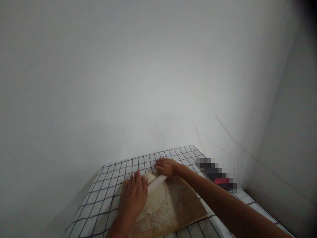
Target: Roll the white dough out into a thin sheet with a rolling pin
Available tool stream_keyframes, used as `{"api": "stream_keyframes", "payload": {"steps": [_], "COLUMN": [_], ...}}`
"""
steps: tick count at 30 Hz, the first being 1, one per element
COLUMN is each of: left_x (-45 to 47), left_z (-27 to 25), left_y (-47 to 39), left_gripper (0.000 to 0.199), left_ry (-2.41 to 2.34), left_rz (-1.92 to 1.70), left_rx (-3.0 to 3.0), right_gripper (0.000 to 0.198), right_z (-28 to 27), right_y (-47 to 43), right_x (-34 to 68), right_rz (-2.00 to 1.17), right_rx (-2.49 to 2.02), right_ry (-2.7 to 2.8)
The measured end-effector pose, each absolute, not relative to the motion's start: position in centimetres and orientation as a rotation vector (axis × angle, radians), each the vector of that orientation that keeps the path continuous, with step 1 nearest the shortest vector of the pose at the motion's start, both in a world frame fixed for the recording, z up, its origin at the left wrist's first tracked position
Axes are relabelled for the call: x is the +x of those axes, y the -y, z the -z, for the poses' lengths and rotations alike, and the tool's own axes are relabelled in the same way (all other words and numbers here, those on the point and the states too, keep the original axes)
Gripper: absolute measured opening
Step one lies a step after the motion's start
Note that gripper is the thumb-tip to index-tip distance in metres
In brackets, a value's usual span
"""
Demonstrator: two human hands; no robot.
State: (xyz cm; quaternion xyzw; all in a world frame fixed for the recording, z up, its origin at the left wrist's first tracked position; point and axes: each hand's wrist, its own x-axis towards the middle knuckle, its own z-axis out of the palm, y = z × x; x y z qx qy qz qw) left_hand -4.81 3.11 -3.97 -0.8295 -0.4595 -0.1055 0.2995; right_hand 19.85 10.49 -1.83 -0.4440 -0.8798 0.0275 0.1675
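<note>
Right forearm [223, 200] slants inward | right hand [167, 167], left hand [135, 191]: palm-down at rolling pin [158, 182]

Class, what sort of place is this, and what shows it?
Probably a home kitchen or dining corner: a checked tablecloth, a white-dusted board with what looks like flattened dough, and a plain wall behind.

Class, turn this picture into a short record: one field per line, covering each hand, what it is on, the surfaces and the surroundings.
Left hand: fingers extended, over the near-left end of the rolling pin
Right hand: over the pin's far-right end
Dough: pale, flattened, partly under the pin
Board: wooden, with pale powdery patches
Cloth: white, dark grid lines, under the board
Backdrop: plain pale wall
Unclear: pixelated dark-and-red item at right
</note>
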Motion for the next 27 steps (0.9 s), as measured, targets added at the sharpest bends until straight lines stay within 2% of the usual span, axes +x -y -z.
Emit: {"api": "stream_keyframes", "payload": {"steps": [9,16,22,27], "left_x": [-4.6,-4.6,-4.8,-5.2], "left_z": [4.3,5.2,5.7,6.4], "left_y": [-1.6,0.2,-1.1,-3.3], "left_gripper": [0.044,0.058,0.053,0.043], "left_ry": [1.11,1.214,1.213,1.122], "left_rz": [0.467,0.742,0.72,0.555], "left_rx": [-2.281,-2.295,-2.306,-2.297], "right_gripper": [0.049,0.051,0.049,0.051], "right_z": [1.8,2.2,1.0,-0.1], "right_y": [-2.7,2.4,-0.7,-5.5], "right_x": [20.5,20.2,19.5,18.4], "right_rz": [-0.036,-0.051,-0.01,0.01], "right_rx": [-1.563,-1.566,-1.647,-1.763], "right_ry": [2.307,2.209,2.281,2.322]}}
